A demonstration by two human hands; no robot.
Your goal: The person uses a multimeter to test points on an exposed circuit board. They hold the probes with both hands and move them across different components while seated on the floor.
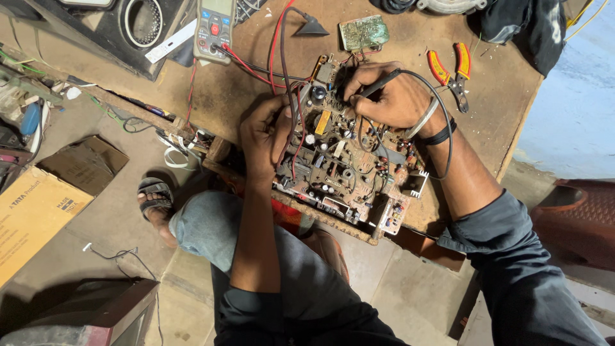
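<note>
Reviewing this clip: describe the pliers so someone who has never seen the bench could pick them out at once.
Start at the wooden workbench and its big circuit board. Just past the right hand, toward the bench's far right, lie the pliers. Their red-and-yellow handles set them apart from everything nearby.

This is an electronics repair workshop. A worn wooden workbench [243, 96] carries a multimeter [214, 29] with red and black leads, a bare circuit board [346, 160], a smaller green board [363, 32] and orange-handled pliers [451, 70]. Cardboard boxes [32, 211] and loose wires lie on the dusty floor.
</note>
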